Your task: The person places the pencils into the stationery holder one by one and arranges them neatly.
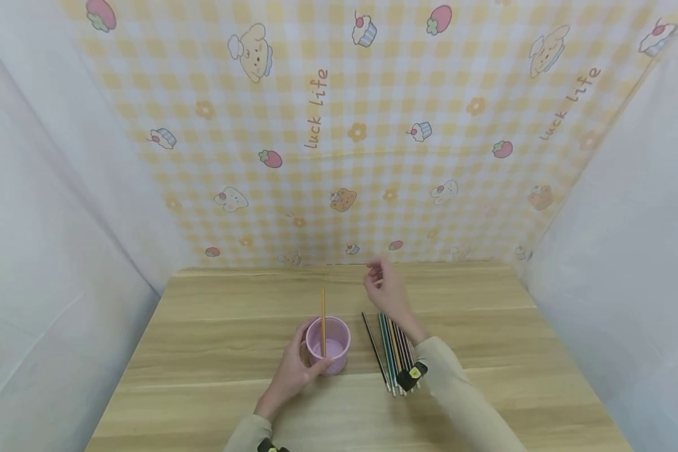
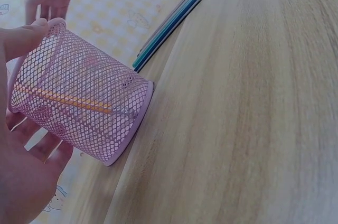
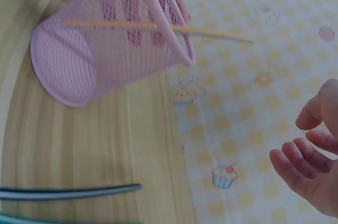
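A pink mesh pencil cup stands upright on the table, and my left hand grips it around its left side, thumb near the rim. One yellow pencil leans inside, its upper end sticking out above the rim; the left wrist view shows it through the mesh. Beyond the cup, to its right, my right hand is raised with loosely curled fingers and nothing in them. Under the right forearm lies a row of several pencils, partly hidden by the sleeve. A dark pencil lies slightly apart on their left.
The wood-grain table ends at the back against a yellow checked cloth with cartoon prints. White sheets hang at the left and right. Dark bands with small devices sit on the wrists.
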`<state>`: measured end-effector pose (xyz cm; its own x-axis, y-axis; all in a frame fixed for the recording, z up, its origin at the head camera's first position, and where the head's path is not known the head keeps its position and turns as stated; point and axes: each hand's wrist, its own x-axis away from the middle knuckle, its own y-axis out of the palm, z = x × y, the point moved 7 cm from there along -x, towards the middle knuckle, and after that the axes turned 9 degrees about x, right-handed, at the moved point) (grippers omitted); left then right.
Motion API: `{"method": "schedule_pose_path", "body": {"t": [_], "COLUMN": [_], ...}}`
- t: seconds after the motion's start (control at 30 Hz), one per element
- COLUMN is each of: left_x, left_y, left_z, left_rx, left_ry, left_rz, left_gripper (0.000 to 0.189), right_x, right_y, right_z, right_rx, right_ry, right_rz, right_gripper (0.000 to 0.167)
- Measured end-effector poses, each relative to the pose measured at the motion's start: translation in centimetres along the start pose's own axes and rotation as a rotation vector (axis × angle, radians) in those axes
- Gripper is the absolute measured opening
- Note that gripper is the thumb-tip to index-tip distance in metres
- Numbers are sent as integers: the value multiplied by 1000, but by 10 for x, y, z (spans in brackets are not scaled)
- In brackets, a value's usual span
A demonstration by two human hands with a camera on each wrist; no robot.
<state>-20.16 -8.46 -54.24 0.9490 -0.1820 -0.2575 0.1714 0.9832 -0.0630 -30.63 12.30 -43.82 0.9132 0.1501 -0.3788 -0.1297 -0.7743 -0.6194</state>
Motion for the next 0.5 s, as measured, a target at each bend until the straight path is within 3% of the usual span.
{"method": "schedule_pose_path", "body": {"t": [0.2,0.4,0.5], "left_x": [0,0,-1], "left_y": [2,2,2], "left_z": [-5,-3,-2], "left_rx": [38,47,53], "left_ry": [-21,-12,-10], "left_rz": [-15,-15,-16], "left_gripper": [92,92,92], "right_x": [0,3,6], "right_y": [-14,-24,-25], "right_z": [34,55,68], "right_rx": [16,89,115], "right_ry": [132,128,175], "right_rz": [-36,-49,-71], "right_gripper": [29,32,34]}}
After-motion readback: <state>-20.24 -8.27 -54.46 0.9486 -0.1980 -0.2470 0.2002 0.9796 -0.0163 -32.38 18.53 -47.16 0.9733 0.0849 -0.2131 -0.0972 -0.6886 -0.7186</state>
